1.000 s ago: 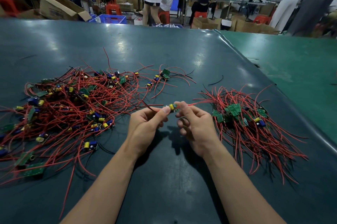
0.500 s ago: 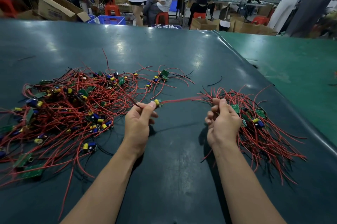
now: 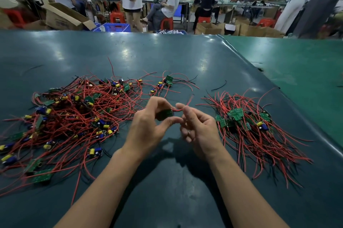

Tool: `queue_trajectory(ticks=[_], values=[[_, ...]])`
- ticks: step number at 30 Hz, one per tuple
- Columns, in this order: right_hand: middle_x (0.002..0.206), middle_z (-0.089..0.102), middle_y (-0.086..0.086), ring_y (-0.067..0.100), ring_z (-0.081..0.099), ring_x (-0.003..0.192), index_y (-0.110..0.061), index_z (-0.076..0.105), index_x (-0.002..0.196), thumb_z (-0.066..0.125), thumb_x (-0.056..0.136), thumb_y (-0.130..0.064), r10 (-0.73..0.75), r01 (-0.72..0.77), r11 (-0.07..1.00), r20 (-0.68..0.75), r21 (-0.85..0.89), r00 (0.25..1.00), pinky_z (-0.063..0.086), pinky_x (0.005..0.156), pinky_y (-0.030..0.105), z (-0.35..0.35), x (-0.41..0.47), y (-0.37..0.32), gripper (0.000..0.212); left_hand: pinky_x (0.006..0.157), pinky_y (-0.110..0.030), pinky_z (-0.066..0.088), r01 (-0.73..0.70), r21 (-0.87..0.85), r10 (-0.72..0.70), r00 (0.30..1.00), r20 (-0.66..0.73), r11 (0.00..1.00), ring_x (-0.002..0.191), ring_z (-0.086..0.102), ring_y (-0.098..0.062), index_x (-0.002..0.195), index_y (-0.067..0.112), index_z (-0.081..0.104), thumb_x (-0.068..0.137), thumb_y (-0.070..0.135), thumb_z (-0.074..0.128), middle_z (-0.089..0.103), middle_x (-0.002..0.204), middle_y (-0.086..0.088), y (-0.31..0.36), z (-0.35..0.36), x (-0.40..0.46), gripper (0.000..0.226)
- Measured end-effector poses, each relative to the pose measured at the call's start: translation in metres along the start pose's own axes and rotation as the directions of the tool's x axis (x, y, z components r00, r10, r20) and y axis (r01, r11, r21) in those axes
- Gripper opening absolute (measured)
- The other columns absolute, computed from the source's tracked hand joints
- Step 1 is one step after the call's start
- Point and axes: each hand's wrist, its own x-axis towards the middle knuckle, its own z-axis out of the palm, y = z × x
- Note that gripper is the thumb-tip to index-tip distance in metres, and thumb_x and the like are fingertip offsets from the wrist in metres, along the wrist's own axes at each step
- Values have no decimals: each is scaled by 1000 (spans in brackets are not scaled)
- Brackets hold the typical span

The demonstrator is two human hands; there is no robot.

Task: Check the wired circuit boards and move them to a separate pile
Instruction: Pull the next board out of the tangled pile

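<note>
Circuit board (image 3: 164, 114), small, green, light and stiff, sits mid-frame pinched in my left hand (image 3: 148, 129) while my right hand (image 3: 196, 127) pinches its limp red wire (image 3: 182, 107); I'd grip its edges.

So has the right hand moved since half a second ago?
Yes. The right hand has come back left from the edge of the right-hand pile to meet the left hand at the board.

- The circuit board (image 3: 165, 114) in my fingers (image 3: 168, 121) is green, its wire (image 3: 185, 106) red;
- both piles (image 3: 74, 116) show red wires, green boards, yellow-and-blue parts;
- the tabletop (image 3: 167, 56) is dark teal.
</note>
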Motion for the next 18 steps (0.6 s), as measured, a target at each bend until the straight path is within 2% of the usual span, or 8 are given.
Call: queue_trajectory(ticks=[2,5,8,11,16,18], values=[[56,50,-1,5,42,37,-9,75,91,68,77,-23,24,-22,998,-33,60,999,30,32,15,-3,2,-2,21,76,-17,55,-18,38,16,998,55,999,83,68,3,97,14,57,70,32,83,71,91,9,-2,1,-2,41],[53,52,0,7,40,37,-7,76,81,74,77,-16,10,-10,1000,-153,1,988,29,33,15,-5,2,1,9,74,-28,54,-46,119,38,997,64,992,79,66,-9,98,5,66,72,20,84,73,92,-1,-9,9,-15,35],[49,55,1,8,40,35,-6,73,74,74,84,-11,-81,46,991,-283,-128,956,29,35,15,-6,6,6,11,73,-21,49,-43,158,42,999,9,987,74,58,-8,98,5,68,77,14,82,70,86,0,-12,15,-21,27],[48,56,-2,6,40,35,-6,71,73,73,86,-12,-147,111,988,-404,-110,903,28,34,16,-11,12,2,14,77,-16,49,-32,155,32,999,2,987,77,60,-8,98,4,68,76,13,82,70,87,-1,-12,17,-20,27],[48,55,-6,4,41,36,-15,72,65,68,91,-12,-217,203,975,-580,-89,785,29,34,16,-25,17,-3,26,79,-9,48,-22,131,15,998,55,991,78,62,-4,95,4,69,77,14,82,71,86,0,-13,20,-20,25],[50,55,-7,6,44,39,-17,70,66,65,94,-18,-287,192,957,-600,-219,747,33,35,19,-29,18,-1,28,79,-5,45,-16,136,7,998,67,991,77,61,-3,94,5,69,77,16,82,70,85,1,-13,22,-20,24]])
